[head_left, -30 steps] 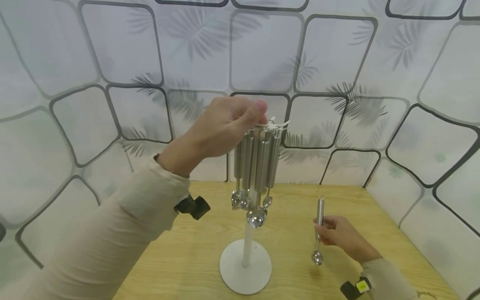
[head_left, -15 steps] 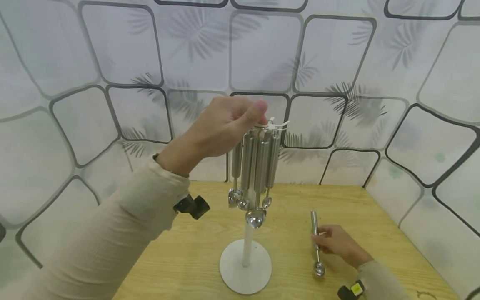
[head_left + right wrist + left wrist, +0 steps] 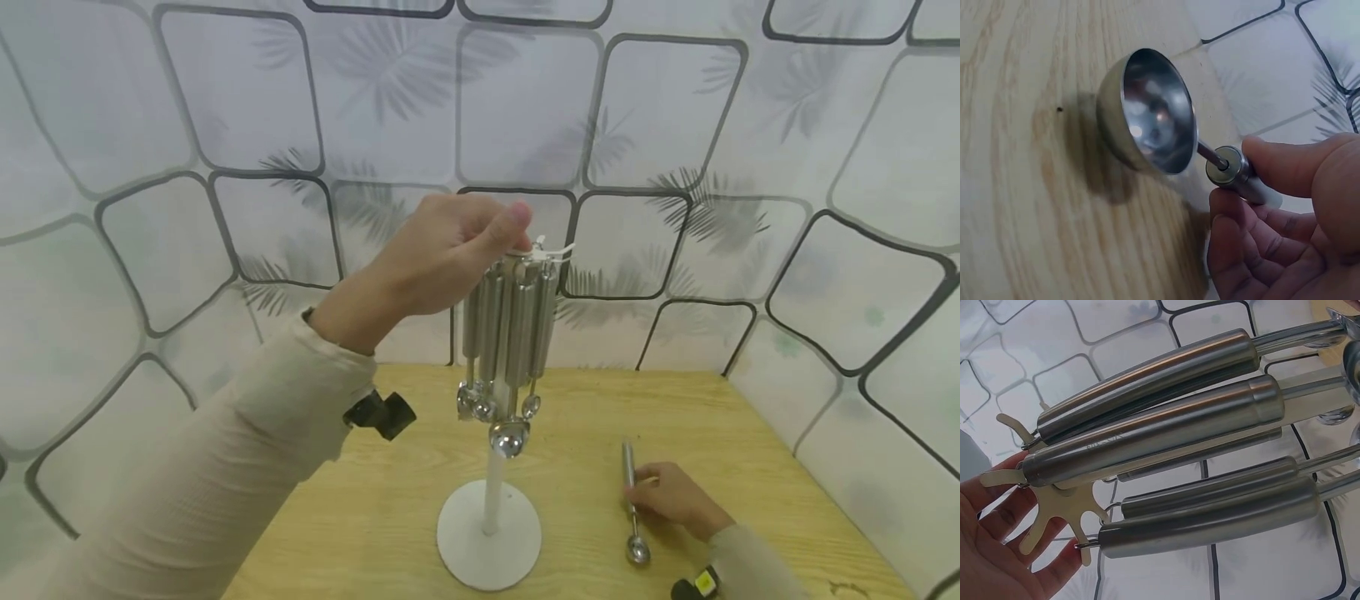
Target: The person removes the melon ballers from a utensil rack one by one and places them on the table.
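In the head view my left hand [image 3: 442, 254] holds the top of a white hook rack [image 3: 489, 533], a round-based stand with an upright post. The left wrist view shows its fingers bent around the star-shaped hook piece [image 3: 1063, 509]. Several steel utensils [image 3: 517, 333] with thick handles and small bowls hang from the hooks, including a larger ladle [image 3: 509, 437] at the front. At the right, my right hand [image 3: 675, 498] pinches a steel measuring spoon [image 3: 637, 550] by its handle. Its deep round bowl [image 3: 1147, 112] is low over the table; whether it touches is unclear.
A light wood-grain table [image 3: 375, 483] lies under everything. Behind and at both sides stands a patterned pale wall covering [image 3: 525, 108] with dark rounded outlines. A small dark ring-like mark [image 3: 847, 587] shows near the table's right front.
My right hand has moved down and slightly toward me with the measuring spoon. The left hand stays on the rack top, and the hanging utensils have swung slightly.
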Demonstrator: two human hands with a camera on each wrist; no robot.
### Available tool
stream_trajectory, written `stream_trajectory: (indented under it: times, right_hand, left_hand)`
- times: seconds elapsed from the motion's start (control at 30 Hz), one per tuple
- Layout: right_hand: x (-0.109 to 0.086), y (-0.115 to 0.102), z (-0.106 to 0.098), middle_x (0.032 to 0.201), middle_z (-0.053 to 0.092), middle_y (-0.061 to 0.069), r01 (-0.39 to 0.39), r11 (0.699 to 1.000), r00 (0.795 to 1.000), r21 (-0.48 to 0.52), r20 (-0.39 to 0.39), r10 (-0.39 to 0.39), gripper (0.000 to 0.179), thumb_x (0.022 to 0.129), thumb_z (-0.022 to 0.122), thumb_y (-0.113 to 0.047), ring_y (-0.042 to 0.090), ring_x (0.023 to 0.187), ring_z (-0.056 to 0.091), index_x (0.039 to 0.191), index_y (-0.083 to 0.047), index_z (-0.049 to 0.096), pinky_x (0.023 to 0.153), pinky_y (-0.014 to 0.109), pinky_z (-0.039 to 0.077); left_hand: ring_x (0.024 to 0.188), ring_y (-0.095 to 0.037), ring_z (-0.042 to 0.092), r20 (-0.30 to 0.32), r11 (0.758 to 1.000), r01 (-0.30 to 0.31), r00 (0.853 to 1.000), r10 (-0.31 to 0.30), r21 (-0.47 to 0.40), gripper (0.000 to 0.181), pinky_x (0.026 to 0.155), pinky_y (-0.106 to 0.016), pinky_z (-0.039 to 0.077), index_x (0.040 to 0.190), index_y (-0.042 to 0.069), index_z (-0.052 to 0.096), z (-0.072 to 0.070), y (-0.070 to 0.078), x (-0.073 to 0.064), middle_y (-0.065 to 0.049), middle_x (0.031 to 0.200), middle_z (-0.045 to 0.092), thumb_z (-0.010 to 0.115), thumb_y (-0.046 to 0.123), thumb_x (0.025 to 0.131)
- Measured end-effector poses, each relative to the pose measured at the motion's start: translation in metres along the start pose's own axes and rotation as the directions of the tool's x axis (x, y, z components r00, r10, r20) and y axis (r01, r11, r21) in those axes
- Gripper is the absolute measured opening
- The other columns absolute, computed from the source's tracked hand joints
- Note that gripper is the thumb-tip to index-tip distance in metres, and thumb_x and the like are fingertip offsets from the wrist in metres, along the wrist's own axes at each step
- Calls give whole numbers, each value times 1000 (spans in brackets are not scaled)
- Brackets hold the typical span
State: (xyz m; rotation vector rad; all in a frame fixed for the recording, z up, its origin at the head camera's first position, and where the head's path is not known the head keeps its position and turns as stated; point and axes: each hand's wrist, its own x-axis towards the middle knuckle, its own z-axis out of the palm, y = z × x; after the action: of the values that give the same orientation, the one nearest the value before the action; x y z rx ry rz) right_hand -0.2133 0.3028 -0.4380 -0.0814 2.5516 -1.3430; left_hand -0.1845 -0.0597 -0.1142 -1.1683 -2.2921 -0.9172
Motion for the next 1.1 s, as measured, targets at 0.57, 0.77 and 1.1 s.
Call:
stream_trajectory:
  times: [0.57, 0.77, 1.1]
  right_hand:
    - [5, 1, 2, 80, 65, 7, -67, 996, 997, -60, -47, 65, 40, 85, 75, -16, 20, 72, 61, 109, 12, 59, 66, 36, 52]
    - [5, 1, 3, 83, 63, 8, -74, 994, 996, -76, -52, 70, 38, 83, 77, -18, 19, 73, 61, 104, 9, 61, 67, 35, 52]
    - [4, -14, -13, 99, 64, 17, 55, 996, 998, 73, -9, -55, 43, 97, 59, -21, 27, 87, 65, 120, 15, 51, 77, 40, 55]
  left_hand:
    - [98, -16, 62, -13, 1000, -24, 1000, 24, 15, 38, 88, -35, 46, 97, 5, 73, 1, -2, 2, -3, 101, 71, 40, 23, 101]
    - [100, -16, 62, -1, 1000, -12, 1000, 12, 10, 38, 89, -36, 46, 99, 5, 73, 0, 0, 1, -3, 102, 71, 40, 24, 101]
    - [97, -18, 64, 6, 1000, -14, 1000, 14, -3, 36, 88, -37, 48, 102, 4, 72, -1, 1, 0, -4, 102, 71, 41, 24, 101]
